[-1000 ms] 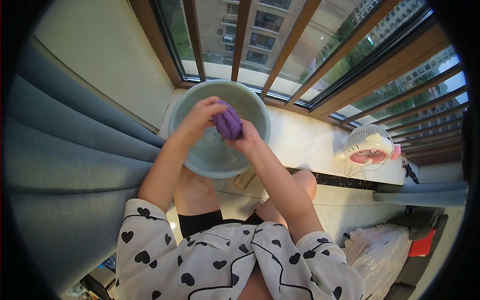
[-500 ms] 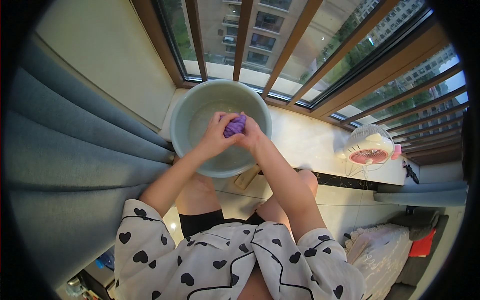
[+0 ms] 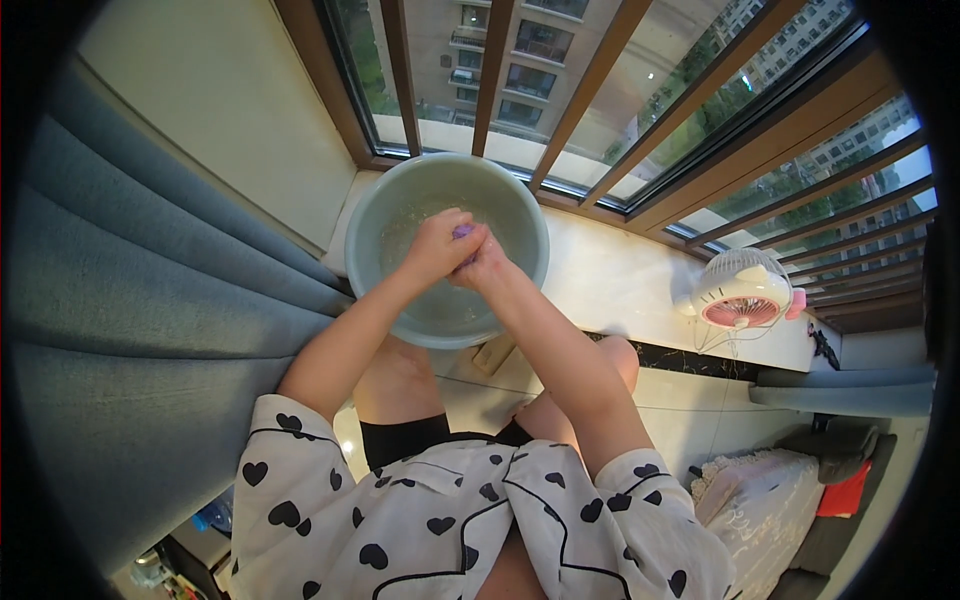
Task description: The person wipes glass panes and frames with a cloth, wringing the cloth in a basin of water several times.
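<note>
Over the grey-green basin (image 3: 372,225), both my hands are closed together round a bunched purple cloth (image 3: 463,231). Only small bits of the cloth show between the fingers; the rest is hidden in the grip. My left hand (image 3: 438,245) wraps it from the left, and my right hand (image 3: 482,263) presses against it from the right. Below them, the inside of the basin looks wet, with what seem to be droplets or bubbles on its far wall.
The basin stands on a white window ledge (image 3: 600,270) beside a barred window (image 3: 590,100). A white and pink fan (image 3: 742,300) sits farther right on the ledge. Blue-grey curtains (image 3: 150,270) hang at the left. A lace-covered piece of furniture (image 3: 765,500) is at lower right.
My hands have closed tighter round the purple cloth, so much less of it shows. The left hand's fingers now fold over it.
</note>
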Available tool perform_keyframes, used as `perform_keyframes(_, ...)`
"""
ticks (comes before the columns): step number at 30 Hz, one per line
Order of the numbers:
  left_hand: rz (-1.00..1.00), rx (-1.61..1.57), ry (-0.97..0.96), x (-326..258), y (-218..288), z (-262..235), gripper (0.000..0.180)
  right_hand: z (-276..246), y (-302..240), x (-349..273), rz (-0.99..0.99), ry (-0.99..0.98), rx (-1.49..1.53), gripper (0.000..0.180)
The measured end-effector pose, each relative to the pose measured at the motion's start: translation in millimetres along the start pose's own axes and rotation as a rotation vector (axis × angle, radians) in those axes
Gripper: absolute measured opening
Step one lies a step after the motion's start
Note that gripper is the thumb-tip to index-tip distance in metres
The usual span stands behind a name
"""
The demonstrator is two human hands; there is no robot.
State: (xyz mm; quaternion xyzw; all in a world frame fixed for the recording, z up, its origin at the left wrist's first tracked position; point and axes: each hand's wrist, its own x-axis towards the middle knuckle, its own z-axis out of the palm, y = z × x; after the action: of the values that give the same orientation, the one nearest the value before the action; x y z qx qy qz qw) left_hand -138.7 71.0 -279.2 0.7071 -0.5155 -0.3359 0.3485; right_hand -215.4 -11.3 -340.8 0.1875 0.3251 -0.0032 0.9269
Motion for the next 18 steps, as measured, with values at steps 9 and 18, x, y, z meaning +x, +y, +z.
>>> perform_keyframes(9,0.125,-0.098,0.297,5.9,1.0,1.8,0.025,-13.8,-2.7,35.1,-0.209,-0.061,-0.286,0.023)
perform_keyframes(18,-0.105,-0.424,0.075,-1.6,0.3,-24.5,0.02,19.1,5.2,-33.8,-0.371,0.092,-1.014,0.025)
